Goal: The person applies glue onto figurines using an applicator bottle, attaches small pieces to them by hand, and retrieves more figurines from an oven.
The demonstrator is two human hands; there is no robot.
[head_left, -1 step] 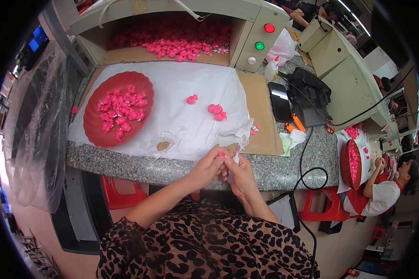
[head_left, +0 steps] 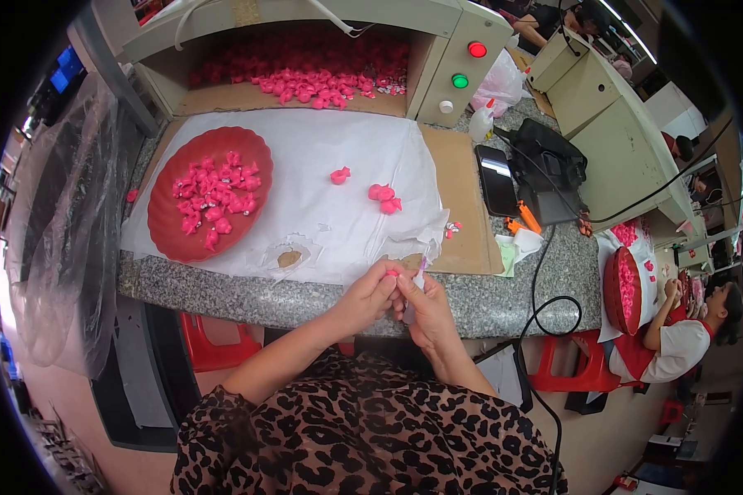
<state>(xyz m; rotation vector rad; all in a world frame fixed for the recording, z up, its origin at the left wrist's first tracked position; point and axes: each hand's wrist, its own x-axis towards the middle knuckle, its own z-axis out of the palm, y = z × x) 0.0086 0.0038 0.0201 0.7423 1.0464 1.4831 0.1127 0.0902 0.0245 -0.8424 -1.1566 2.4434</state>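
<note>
The left hand (head_left: 366,295) is pinching a small pink piece (head_left: 392,273), and the right hand (head_left: 431,312) is gripping a slim white tool (head_left: 418,283) with a purple tip, both working just off the near edge of the white sheet (head_left: 313,140), toward its right end. Loose pink pieces (head_left: 380,192) are lying on the sheet's right half; a red plate (head_left: 167,223) is filling its left end, open room stretching between. A granite counter (head_left: 223,285) is bordering the sheet's near edge, cardboard (head_left: 464,206) its right.
</note>
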